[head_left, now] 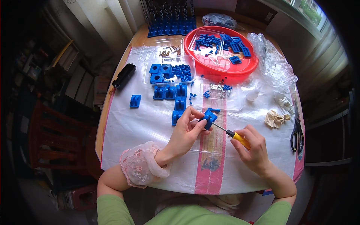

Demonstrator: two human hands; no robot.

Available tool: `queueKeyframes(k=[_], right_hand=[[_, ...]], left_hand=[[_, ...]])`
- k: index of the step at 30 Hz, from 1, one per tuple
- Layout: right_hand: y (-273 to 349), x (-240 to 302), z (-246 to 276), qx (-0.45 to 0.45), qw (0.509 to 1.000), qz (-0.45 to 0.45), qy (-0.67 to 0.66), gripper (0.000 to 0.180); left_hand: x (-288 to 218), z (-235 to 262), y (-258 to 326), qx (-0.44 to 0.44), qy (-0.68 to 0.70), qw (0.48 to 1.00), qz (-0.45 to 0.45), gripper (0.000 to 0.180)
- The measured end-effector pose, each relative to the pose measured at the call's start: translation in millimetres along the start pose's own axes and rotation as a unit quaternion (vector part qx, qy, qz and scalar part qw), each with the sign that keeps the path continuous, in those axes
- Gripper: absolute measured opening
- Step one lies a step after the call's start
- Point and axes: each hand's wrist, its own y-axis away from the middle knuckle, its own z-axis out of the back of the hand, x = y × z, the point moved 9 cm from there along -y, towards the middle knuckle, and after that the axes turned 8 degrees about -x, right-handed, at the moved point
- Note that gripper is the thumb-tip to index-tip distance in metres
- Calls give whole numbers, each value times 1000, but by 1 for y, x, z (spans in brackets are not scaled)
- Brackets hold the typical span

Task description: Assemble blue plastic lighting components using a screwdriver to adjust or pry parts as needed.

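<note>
- The left hand (185, 131) pinches a small blue plastic block (209, 117) between thumb and fingertips, holding it just above the counter (123, 127) near the middle of the white woven sheet.
- The right hand (253, 148) is closed around the yellow handle of a screwdriver (234, 134); its shaft points up and left, with the tip touching the block's right side.
- Judging by this, a screw is being driven into the block; whether it is seated I cannot tell, as the tip is too small to make out.
- Just beyond the left hand lie several blue blocks in a loose group (174, 93), and one more sits apart to the left (135, 100). Whether these are finished pieces cannot be told from here.
- A clear tray (170, 71) farther back holds more blue blocks and small blue pins, with brownish screws (170, 51) beside it.
- A red round basin (225, 56) at the far right is well stocked with blue parts, so much of the work looks left to do.
- Small metal nuts (220, 90) lie scattered just near of the basin.
- At the right edge lie scissors (297, 135), with a crumpled cloth (275, 119) to their left; a black object (124, 75) rests at the left edge.
</note>
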Motion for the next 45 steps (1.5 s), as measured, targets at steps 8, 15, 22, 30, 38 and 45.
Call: queueKeyframes(k=[8,15,22,30,38,45], right_hand=[[1,-6,-3,17,1000,-1,21,16],[1,-10,-4,10,999,13,41,19],[3,-16,-4,4,999,-33,11,21],[2,-14,-1,-20,1000,-9,-12,20],[3,-17,-9,42,997,-64,-27,13],[-3,-5,-2,-10,999,34,37,18]], left_hand=[[1,1,0,-1,-6,1000,1,13],[0,0,0,3,-3,1000,-1,14],[-2,-2,2,8,1,1000,-3,15],[-2,-1,1,7,-8,1000,-6,13],[-1,1,0,-1,-3,1000,-7,13],[-1,1,1,4,-7,1000,-5,13]])
